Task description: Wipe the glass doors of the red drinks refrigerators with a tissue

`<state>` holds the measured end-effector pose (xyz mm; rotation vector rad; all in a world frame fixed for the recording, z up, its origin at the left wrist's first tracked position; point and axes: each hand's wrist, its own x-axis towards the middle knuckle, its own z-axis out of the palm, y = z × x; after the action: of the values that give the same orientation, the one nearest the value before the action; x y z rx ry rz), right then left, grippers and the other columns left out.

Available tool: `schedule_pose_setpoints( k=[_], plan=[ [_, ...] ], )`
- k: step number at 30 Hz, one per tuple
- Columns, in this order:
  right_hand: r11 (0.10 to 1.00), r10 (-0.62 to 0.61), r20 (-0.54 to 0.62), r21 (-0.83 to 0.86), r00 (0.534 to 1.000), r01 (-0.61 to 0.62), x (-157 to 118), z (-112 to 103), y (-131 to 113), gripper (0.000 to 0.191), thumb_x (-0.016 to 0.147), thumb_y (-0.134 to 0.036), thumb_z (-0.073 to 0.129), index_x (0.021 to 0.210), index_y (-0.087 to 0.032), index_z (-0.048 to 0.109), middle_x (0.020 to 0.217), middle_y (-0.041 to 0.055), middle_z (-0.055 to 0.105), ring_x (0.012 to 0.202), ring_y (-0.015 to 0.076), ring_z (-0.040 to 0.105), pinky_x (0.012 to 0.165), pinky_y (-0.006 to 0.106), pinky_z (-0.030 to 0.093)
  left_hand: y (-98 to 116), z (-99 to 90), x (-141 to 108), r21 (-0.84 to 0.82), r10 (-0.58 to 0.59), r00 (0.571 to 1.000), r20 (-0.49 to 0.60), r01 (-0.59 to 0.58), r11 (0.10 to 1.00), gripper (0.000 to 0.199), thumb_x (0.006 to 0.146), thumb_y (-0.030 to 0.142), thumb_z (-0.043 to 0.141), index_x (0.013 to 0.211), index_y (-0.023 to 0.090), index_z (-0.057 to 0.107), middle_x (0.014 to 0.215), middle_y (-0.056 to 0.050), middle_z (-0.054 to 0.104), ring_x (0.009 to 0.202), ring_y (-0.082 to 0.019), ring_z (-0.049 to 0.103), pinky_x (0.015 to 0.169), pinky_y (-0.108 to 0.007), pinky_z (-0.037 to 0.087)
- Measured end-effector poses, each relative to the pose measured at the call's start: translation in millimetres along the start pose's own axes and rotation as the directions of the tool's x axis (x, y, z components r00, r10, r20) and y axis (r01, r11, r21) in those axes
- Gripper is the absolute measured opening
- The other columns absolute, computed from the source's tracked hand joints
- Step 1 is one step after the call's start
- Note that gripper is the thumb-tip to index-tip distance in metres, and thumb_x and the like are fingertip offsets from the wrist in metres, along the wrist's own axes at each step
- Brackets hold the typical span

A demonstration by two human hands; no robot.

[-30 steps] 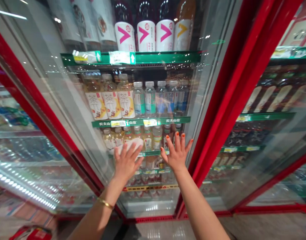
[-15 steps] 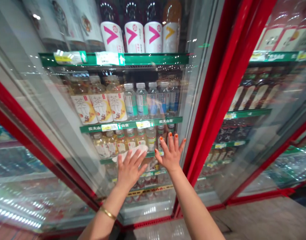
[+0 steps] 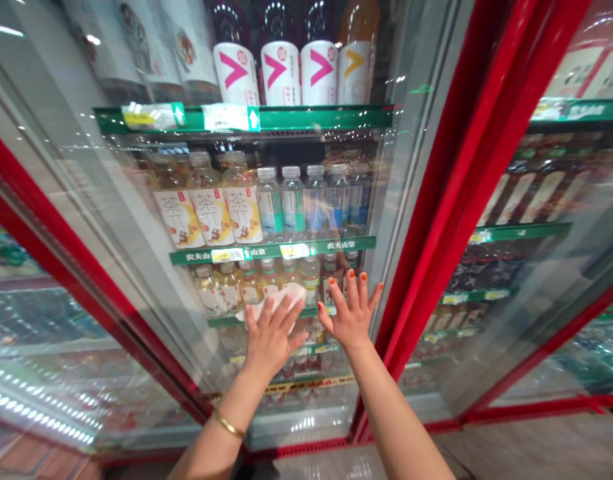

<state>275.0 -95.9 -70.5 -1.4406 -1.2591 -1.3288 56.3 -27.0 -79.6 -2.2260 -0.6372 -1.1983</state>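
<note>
Barely any shift: your open left hand (image 3: pixel 271 340) still presses the white cloth (image 3: pixel 271 303) to the cooler's glass door (image 3: pixel 136 220). Your open right hand (image 3: pixel 351 317) stays spread just beside it.

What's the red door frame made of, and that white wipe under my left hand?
The red door frame looks like glossy painted metal with sharp highlights. The white wipe under the left hand looks like matte paper or cloth, creased softly; I cannot tell which.
</note>
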Motion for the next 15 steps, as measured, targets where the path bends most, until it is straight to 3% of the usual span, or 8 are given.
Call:
schedule_pose_setpoints(
  k=[2,4,6,8,9,11,13,15],
  plan=[
    [1.000,0.006,-0.004,0.002,1.000,-0.006,1,0,-1,0.090,0.093,-0.047,0.072,0.174,-0.032,0.037,0.185,0.0123,0.026,0.173,0.0400,0.021,0.137,0.074,0.014,-16,3.6,-43,0.052,-0.133,0.991,0.013,0.132,0.990,0.080,0.109,0.049,0.052,0.178,0.032,0.017,0.182,-0.014,0.031,0.175,-0.031,-0.006,0.138,-0.069,-0.009],
    [1.000,0.006,-0.022,0.009,1.000,-0.006,4,-1,-3,0.089,0.094,-0.047,0.070,0.174,-0.031,0.035,0.186,0.0115,0.023,0.173,0.0382,0.021,0.138,0.071,0.014,-54,-6.7,-58,0.085,-0.378,0.925,-0.045,0.381,0.921,0.083,0.109,0.040,0.049,0.179,0.019,0.009,0.183,-0.026,0.014,0.174,-0.043,-0.006,0.133,-0.083,-0.001],
    [1.000,0.007,-0.043,0.012,0.999,-0.007,7,-1,-5,0.089,0.096,-0.047,0.068,0.175,-0.029,0.033,0.187,0.0106,0.019,0.174,0.0358,0.020,0.139,0.069,0.012,-92,-24.2,-39,0.037,-0.541,0.826,-0.155,0.553,0.833,0.085,0.109,0.041,0.045,0.177,0.007,0.007,0.182,-0.033,0.002,0.172,-0.049,-0.005,0.131,-0.085,0.003],
    [1.000,0.009,-0.053,0.010,0.999,-0.008,8,-2,-5,0.088,0.097,-0.046,0.067,0.176,-0.029,0.032,0.187,0.0104,0.019,0.174,0.0352,0.020,0.140,0.069,0.012,-108,-37.7,-1,-0.027,-0.571,0.787,-0.232,0.582,0.813,0.085,0.109,0.043,0.042,0.177,0.003,0.007,0.183,-0.032,0.001,0.173,-0.046,-0.004,0.136,-0.078,0.002],
    [1.000,0.010,-0.051,0.010,0.999,-0.009,9,-2,-5,0.088,0.097,-0.046,0.067,0.176,-0.030,0.032,0.187,0.0105,0.021,0.173,0.0355,0.021,0.139,0.070,0.012,-105,-40.0,16,-0.037,-0.547,0.802,-0.239,0.556,0.831,0.085,0.110,0.043,0.041,0.177,0.005,0.007,0.184,-0.030,0.000,0.173,-0.044,-0.006,0.137,-0.076,0.002],
    [1.000,0.007,-0.046,0.014,0.999,-0.007,8,-3,-4,0.089,0.097,-0.045,0.067,0.176,-0.030,0.031,0.187,0.0104,0.022,0.173,0.0362,0.022,0.139,0.070,0.013,-81,-33.2,30,-0.033,-0.443,0.877,-0.185,0.445,0.895,0.084,0.110,0.045,0.044,0.178,0.011,0.009,0.186,-0.024,0.001,0.174,-0.041,-0.009,0.139,-0.073,0.000],
    [1.000,0.002,-0.044,0.020,0.999,-0.001,7,-3,-3,0.089,0.096,-0.044,0.068,0.176,-0.030,0.031,0.187,0.0103,0.021,0.173,0.0370,0.022,0.139,0.071,0.013,-46,-15.1,12,-0.022,-0.305,0.949,-0.086,0.304,0.952,0.081,0.109,0.050,0.050,0.179,0.022,0.018,0.187,-0.018,0.012,0.174,-0.039,-0.008,0.139,-0.073,-0.002],
    [1.000,-0.002,-0.043,0.023,0.999,0.003,6,-3,-2,0.089,0.096,-0.044,0.069,0.176,-0.030,0.032,0.187,0.0103,0.020,0.173,0.0374,0.022,0.139,0.072,0.012,-20,4.1,-27,-0.014,-0.213,0.977,0.011,0.213,0.977,0.076,0.108,0.051,0.056,0.176,0.033,0.029,0.184,-0.013,0.029,0.175,-0.037,-0.004,0.139,-0.073,-0.001]
  ],
)
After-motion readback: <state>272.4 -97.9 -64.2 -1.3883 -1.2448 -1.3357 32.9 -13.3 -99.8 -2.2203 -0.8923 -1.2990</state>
